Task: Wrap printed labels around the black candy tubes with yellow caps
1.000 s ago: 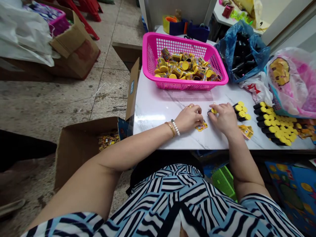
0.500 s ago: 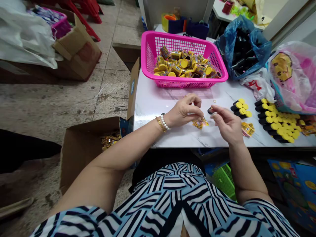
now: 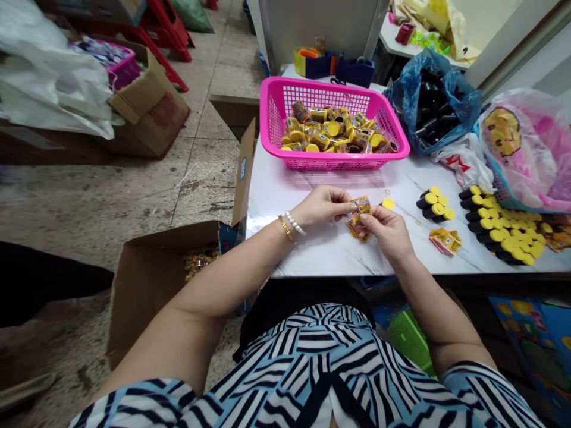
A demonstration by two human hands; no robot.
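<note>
In front of me, my left hand (image 3: 327, 205) pinches a small yellow printed label (image 3: 362, 204) by its left side. My right hand (image 3: 387, 230) has thumb and fingers closed on the lower right part of the same label. More such labels (image 3: 357, 232) lie on the table just under it, partly covered. Behind the right fingers is a yellow-capped piece (image 3: 388, 203), its lower part hidden. A second stack of yellow labels (image 3: 445, 241) lies right of my right hand.
A pink basket (image 3: 334, 159) of yellow-wrapped containers stands at the back. To the right, black tubes with yellow caps (image 3: 499, 226) lie in rows, a smaller group (image 3: 435, 203) nearer. Behind them are a blue bag (image 3: 404, 89) of black pieces and a cardboard box (image 3: 147, 285) stands left below.
My right hand has let go of a small dark piece and moved left and down to the label. Both hands now hold the label between them; the yellow-capped piece shows behind my right hand.
</note>
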